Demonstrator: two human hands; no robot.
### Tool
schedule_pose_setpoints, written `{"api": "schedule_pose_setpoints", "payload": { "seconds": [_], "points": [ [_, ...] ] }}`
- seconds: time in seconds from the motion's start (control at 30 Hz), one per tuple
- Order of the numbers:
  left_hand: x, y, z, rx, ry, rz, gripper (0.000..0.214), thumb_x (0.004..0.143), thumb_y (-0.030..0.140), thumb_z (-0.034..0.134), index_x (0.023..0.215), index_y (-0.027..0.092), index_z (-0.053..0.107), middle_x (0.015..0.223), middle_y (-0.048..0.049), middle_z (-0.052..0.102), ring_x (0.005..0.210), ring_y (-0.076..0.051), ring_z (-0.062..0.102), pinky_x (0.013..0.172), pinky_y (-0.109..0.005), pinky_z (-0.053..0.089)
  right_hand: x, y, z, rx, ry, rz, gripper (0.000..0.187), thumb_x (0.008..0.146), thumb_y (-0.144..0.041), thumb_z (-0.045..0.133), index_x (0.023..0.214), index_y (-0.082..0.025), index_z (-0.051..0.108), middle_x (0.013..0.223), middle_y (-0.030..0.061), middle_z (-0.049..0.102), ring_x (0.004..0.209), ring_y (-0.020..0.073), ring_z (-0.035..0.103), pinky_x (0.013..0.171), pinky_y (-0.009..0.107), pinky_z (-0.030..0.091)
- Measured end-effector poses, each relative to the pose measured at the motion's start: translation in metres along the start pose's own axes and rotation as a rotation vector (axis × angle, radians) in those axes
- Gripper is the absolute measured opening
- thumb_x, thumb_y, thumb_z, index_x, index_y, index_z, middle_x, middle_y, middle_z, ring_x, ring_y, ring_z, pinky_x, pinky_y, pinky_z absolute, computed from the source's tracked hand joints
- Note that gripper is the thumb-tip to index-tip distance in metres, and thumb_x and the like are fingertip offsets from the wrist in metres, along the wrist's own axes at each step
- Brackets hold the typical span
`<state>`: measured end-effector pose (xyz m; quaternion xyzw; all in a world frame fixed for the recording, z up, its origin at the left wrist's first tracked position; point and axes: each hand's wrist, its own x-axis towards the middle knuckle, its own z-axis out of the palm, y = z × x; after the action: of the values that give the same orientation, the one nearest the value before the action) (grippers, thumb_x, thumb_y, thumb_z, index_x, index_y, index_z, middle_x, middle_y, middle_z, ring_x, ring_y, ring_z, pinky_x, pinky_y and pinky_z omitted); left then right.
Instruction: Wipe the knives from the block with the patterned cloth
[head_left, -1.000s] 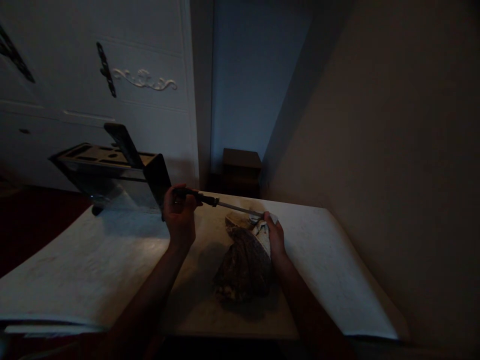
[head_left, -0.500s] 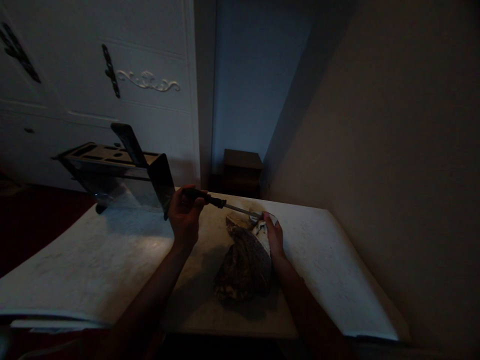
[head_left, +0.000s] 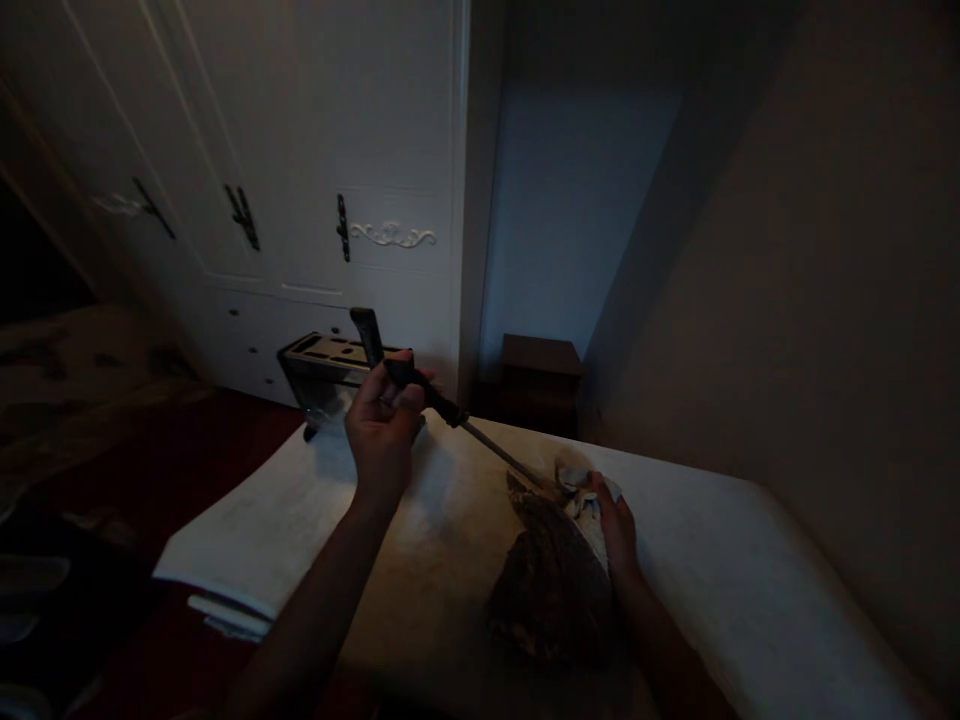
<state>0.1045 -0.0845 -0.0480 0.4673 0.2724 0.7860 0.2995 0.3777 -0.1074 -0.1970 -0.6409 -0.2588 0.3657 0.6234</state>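
The left hand (head_left: 384, 440) covers most of the right end of the slotted holder (head_left: 322, 350), and its own palm is mostly hidden. Whether the tip of the black-handled tool (head_left: 491, 445) touches the pale cloth (head_left: 589, 515) is too dim to tell. The fingertips of the right hand (head_left: 616, 525) are partly lost in that cloth's folds. Shadow swallows the underside of the dark bundle (head_left: 551, 585). Both forearms run out of the bottom edge; the wardrobe (head_left: 405, 120) is cut off above. Patterning on the bedspread-like fabric (head_left: 97, 355) is blurred.
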Motion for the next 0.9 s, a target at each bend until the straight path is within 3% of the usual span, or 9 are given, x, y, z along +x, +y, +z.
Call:
{"api": "schedule_pose_setpoints", "payload": {
  "seconds": [0.27, 0.37, 0.47, 0.67, 0.77, 0.9],
  "points": [
    [0.064, 0.075, -0.02, 0.063, -0.006, 0.385, 0.037, 0.08, 0.041, 0.07, 0.112, 0.023, 0.065, 0.091, -0.0035, 0.069, 0.068, -0.014, 0.064, 0.065, -0.029, 0.058, 0.001, -0.001, -0.005, -0.16, 0.001, 0.078, 0.091, 0.05, -0.076, 0.059, 0.11, -0.008, 0.063, 0.12, 0.0198, 0.064, 0.118, 0.0361, 0.056, 0.102, 0.041, 0.041],
    [0.094, 0.101, -0.027, 0.078, 0.033, 0.502, 0.036, 0.079, 0.039, 0.073, 0.11, 0.023, 0.065, 0.106, -0.0043, 0.067, 0.081, -0.016, 0.064, 0.068, -0.028, 0.056, 0.0, -0.002, -0.005, -0.186, 0.002, 0.086, 0.095, 0.047, -0.078, 0.058, 0.11, -0.008, 0.062, 0.12, 0.021, 0.064, 0.117, 0.0379, 0.056, 0.099, 0.043, 0.044],
    [0.119, 0.12, -0.033, 0.052, 0.014, 0.603, 0.04, 0.073, 0.037, 0.078, 0.106, 0.02, 0.065, 0.121, -0.0043, 0.061, 0.084, -0.016, 0.062, 0.062, -0.027, 0.054, -0.004, -0.005, -0.005, -0.233, 0.002, 0.116, 0.088, 0.046, -0.08, 0.057, 0.099, -0.01, 0.064, 0.106, 0.0208, 0.069, 0.105, 0.0391, 0.062, 0.089, 0.045, 0.048],
    [0.161, 0.144, -0.042, 0.059, 0.057, 0.627, 0.048, 0.075, 0.031, 0.075, 0.116, 0.014, 0.057, 0.097, -0.0015, 0.066, 0.079, -0.013, 0.06, 0.06, -0.023, 0.05, -0.008, 0.004, -0.008, -0.197, -0.062, 0.06, 0.072, 0.051, -0.079, 0.059, 0.084, -0.016, 0.067, 0.089, 0.0145, 0.073, 0.098, 0.0377, 0.064, 0.084, 0.045, 0.05],
    [0.179, 0.15, -0.044, 0.064, 0.089, 0.602, 0.046, 0.077, 0.021, 0.073, 0.119, 0.016, 0.055, 0.107, 0.0002, 0.065, 0.079, -0.01, 0.059, 0.06, -0.022, 0.049, -0.006, 0.01, -0.009, -0.212, -0.046, 0.056, 0.072, 0.052, -0.079, 0.059, 0.086, -0.017, 0.066, 0.092, 0.0143, 0.072, 0.102, 0.039, 0.063, 0.086, 0.047, 0.05],
    [0.199, 0.148, -0.043, 0.106, 0.076, 0.699, 0.047, 0.074, 0.021, 0.075, 0.117, 0.015, 0.056, 0.123, -0.0017, 0.06, 0.077, -0.007, 0.06, 0.059, -0.019, 0.049, -0.005, 0.012, -0.008, -0.208, -0.039, 0.059, 0.069, 0.055, -0.077, 0.059, 0.09, -0.018, 0.066, 0.097, 0.0144, 0.072, 0.104, 0.0382, 0.063, 0.087, 0.045, 0.051]
  ]
}}
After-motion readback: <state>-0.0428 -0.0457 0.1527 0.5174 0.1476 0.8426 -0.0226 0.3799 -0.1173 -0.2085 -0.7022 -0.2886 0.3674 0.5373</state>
